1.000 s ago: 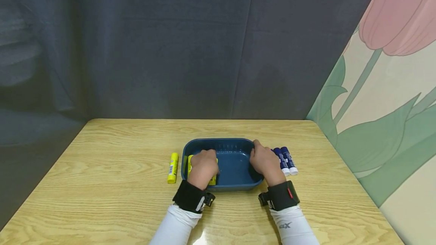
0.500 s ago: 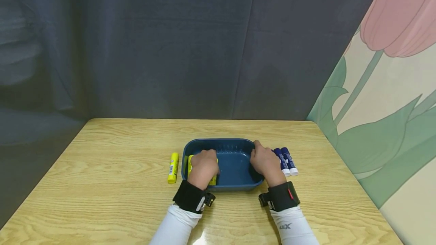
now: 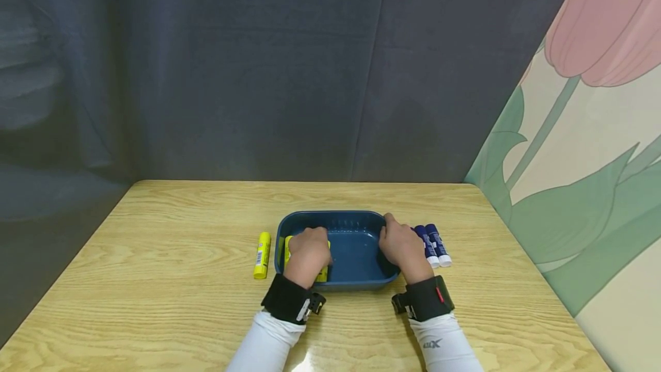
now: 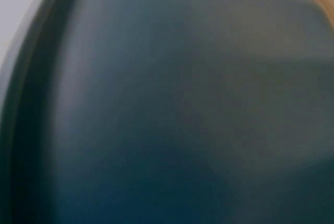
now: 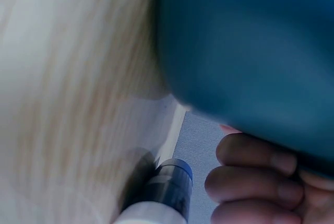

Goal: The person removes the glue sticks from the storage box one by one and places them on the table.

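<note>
Wood-grain table [image 3: 181, 303], dark blue plastic bin [image 3: 358, 251] on it. Right hand [image 3: 403, 244] grips the bin's right rim, fingers curled. Left hand [image 3: 310, 250] reaches into the bin's left end, over yellow glue sticks [image 3: 287, 248]; fingertips hidden, can't tell if it holds one. Lone yellow glue stick [image 3: 262, 255] lies just outside left, blue-and-white glue sticks [image 3: 438, 244] right. Step looks like arranging sticks inside; next move likely calls for a steady rim.

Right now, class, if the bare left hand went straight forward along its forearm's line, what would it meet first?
The left hand would likely meet the far inner wall of the dark blue, oblong, plastic-looking container; its height and hidden fingertips leave this uncertain.
</note>
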`<state>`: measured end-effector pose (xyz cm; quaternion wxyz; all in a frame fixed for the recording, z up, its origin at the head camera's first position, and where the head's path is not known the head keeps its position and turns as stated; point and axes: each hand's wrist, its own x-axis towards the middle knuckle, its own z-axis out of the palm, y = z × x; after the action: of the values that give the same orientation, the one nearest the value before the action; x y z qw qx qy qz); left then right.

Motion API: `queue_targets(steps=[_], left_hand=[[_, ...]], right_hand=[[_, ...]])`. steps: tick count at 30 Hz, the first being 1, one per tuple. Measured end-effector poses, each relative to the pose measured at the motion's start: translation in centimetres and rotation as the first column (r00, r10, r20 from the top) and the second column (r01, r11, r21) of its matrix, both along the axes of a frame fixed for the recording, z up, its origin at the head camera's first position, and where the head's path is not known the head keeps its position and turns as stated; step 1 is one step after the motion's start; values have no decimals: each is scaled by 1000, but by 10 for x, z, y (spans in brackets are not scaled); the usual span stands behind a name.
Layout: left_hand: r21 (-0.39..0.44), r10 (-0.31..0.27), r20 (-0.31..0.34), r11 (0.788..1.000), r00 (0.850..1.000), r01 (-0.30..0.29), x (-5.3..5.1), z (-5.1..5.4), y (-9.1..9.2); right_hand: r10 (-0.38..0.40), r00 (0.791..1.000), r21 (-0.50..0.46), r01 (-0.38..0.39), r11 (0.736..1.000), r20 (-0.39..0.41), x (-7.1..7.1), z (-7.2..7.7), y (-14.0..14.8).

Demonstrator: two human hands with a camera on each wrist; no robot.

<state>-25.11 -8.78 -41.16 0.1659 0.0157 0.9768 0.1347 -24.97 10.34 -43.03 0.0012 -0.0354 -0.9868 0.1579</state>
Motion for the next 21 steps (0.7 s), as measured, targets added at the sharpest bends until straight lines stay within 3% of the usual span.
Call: queue_targets(steps=[21], left_hand=[[-9, -26, -8, 1000, 1000, 26, 1, 0, 1]], right_hand=[[2, 1000, 8, -2, 1000, 3, 0, -1, 2]])
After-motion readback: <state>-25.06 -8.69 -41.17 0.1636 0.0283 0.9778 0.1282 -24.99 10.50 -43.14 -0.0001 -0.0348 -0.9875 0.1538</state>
